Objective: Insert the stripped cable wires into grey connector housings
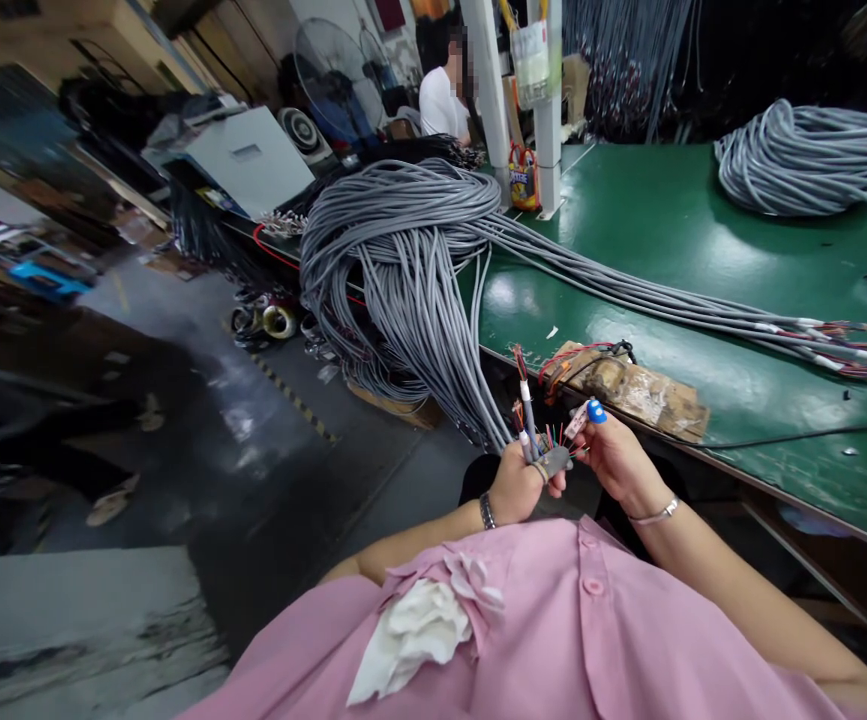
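My left hand (pixel 517 486), just in front of my shirt, is closed around grey cables (pixel 529 420) near their ends. Stripped tips with thin coloured wires (pixel 553 436) stick out above its fingers, and a grey cable end (pixel 554 462) lies across them. Close on the right, my right hand (pixel 619 458) has its fingers pinched together at the wire tips. What is between them is too small to make out. One of its fingertips wears a blue cover (pixel 596 411); beside it is a pale, marked strip (pixel 577 421), possibly wrapped around a finger.
A large grey cable bundle (pixel 425 270) hangs over the edge of the green table (pixel 628 225). Its other stripped ends (pixel 838 345) lie to the right. A taped wooden block (pixel 639 385) sits at the near edge. Another cable coil (pixel 808 160) and a person (pixel 440 102) are farther back.
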Demonstrator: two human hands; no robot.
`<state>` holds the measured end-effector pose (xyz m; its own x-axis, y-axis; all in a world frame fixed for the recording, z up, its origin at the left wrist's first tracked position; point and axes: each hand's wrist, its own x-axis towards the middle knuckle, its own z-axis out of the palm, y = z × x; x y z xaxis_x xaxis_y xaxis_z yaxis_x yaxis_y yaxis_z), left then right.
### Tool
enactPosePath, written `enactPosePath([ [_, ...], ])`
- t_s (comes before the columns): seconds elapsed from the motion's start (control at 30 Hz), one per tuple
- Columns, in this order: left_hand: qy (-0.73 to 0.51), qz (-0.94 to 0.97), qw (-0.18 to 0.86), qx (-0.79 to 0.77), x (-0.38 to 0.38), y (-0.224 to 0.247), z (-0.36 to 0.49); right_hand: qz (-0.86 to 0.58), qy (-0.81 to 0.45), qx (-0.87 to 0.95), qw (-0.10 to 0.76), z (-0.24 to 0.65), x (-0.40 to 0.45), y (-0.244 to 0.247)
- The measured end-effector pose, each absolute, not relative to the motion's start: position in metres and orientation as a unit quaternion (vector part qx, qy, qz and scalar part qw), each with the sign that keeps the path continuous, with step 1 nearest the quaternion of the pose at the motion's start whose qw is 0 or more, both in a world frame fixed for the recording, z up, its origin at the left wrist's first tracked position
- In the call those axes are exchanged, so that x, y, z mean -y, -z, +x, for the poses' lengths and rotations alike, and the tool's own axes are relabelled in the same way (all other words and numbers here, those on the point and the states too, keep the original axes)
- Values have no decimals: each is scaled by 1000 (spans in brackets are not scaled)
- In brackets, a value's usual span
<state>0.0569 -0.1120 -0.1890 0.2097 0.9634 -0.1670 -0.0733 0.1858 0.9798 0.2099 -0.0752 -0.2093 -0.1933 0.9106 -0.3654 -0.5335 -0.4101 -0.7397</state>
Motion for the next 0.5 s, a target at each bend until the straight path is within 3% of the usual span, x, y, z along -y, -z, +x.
enactPosePath([
  [0.5, -419, 475, 619, -464, 111, 193, 58, -356, -751, 210, 515, 209, 77, 212],
])
